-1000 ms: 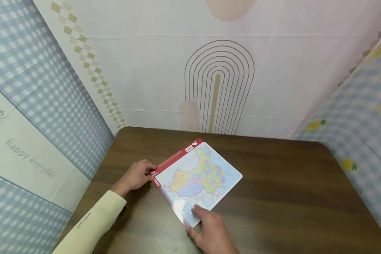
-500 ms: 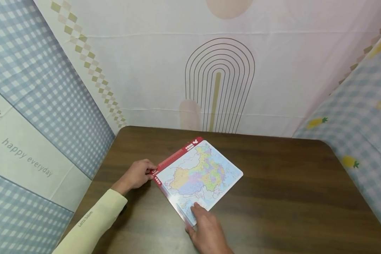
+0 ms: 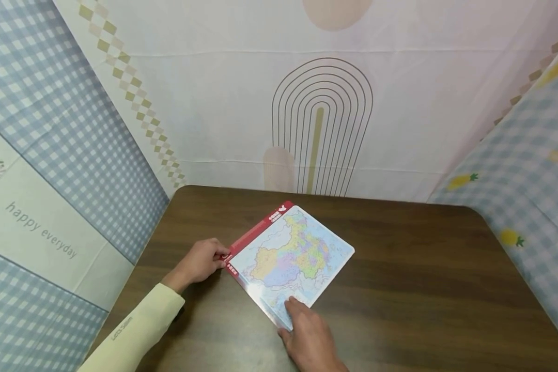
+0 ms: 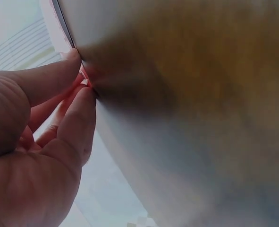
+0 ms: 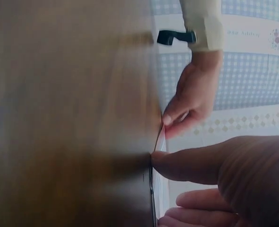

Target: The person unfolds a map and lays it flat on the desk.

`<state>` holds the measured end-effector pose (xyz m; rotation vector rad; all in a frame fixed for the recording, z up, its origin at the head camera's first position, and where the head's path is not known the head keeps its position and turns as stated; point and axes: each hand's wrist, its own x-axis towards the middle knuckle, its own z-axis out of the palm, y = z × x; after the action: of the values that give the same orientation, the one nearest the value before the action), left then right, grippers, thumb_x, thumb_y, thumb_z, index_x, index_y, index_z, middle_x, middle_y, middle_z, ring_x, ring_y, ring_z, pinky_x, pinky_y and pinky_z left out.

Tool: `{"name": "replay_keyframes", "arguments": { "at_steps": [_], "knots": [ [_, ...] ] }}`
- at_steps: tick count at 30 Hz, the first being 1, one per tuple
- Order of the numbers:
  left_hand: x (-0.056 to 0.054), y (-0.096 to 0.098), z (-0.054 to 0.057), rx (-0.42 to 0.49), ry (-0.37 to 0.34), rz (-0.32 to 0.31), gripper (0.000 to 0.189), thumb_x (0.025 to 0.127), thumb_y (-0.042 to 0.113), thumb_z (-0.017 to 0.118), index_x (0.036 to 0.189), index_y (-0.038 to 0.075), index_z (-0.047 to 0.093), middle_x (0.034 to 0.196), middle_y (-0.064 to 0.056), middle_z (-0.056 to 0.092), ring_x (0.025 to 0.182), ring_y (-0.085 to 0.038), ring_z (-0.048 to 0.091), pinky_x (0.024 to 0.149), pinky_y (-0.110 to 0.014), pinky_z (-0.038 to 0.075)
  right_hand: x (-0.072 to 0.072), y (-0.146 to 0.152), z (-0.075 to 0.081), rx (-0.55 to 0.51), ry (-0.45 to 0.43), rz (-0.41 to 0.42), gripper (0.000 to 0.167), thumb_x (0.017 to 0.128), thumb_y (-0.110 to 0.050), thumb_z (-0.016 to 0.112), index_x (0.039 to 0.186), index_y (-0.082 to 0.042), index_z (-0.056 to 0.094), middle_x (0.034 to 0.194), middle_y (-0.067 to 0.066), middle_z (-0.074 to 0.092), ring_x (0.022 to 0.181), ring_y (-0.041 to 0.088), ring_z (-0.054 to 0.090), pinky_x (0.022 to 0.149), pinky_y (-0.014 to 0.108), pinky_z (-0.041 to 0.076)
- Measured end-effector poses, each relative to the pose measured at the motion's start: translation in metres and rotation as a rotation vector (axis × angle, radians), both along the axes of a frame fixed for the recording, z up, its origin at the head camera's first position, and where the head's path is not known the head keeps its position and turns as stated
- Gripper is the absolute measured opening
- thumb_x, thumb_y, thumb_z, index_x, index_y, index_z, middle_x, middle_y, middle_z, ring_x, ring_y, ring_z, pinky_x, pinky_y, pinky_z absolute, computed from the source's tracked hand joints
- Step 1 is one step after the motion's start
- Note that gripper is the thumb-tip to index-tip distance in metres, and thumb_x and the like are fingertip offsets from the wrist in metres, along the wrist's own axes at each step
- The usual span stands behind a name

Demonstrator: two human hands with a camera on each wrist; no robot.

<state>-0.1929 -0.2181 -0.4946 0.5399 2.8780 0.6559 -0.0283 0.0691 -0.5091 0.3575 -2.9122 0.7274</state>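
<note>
The map board [image 3: 285,258] lay on the table [image 3: 423,274], not yet released: my left hand [image 3: 202,262] pinched its red corner [image 3: 232,269], my right hand [image 3: 311,336] loosely gripped the near one.

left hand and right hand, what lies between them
The map board: in the head view it stretches from the left hand at its red corner to the right hand at its near corner.

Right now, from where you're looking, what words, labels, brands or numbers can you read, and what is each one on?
"happy everyday": on the blue-checked cloth at picture left.
"Lets", likely, then blurred letters: on the pale yellow sleeve.
White characters on the red border of the map sheet: too small to read.
Any map labels: too small.
</note>
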Motion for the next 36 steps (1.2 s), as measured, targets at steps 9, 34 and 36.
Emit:
{"name": "replay_keyframes", "arguments": {
  "at_steps": [9, 34, 36],
  "knots": [
    [0.024, 0.009, 0.000, 0.048, -0.006, 0.117, 0.022, 0.087, 0.006, 0.085, 0.109, 0.006, 0.084, 0.091, -0.004, 0.068, 0.079, -0.015, 0.053, 0.073, -0.032, 0.047, -0.009, 0.022, 0.001, -0.034, -0.093, 0.029, 0.056, 0.079, -0.020, 0.094, 0.128, -0.001, 0.073, 0.135, 0.016, 0.072, 0.120, 0.035, 0.072, 0.094, 0.048, 0.059],
    [0.082, 0.039, 0.000, 0.057, 0.019, 0.180, 0.021, 0.080, 0.018, 0.093, 0.096, 0.007, 0.085, 0.076, 0.002, 0.061, 0.070, -0.012, 0.047, 0.064, -0.028, 0.039, -0.040, 0.074, -0.003, -0.071, -0.063, 0.022, 0.061, 0.075, -0.011, 0.096, 0.130, -0.002, 0.072, 0.138, 0.012, 0.072, 0.126, 0.031, 0.070, 0.103, 0.046, 0.056],
    [0.085, 0.042, 0.000, 0.065, 0.003, 0.178, 0.020, 0.080, 0.019, 0.093, 0.095, 0.008, 0.085, 0.074, 0.003, 0.058, 0.070, -0.011, 0.046, 0.063, -0.027, 0.038, -0.043, 0.077, -0.003, -0.082, -0.078, 0.020, 0.061, 0.076, -0.011, 0.096, 0.131, -0.002, 0.072, 0.139, 0.012, 0.071, 0.127, 0.032, 0.069, 0.104, 0.047, 0.056]
  ]
}}
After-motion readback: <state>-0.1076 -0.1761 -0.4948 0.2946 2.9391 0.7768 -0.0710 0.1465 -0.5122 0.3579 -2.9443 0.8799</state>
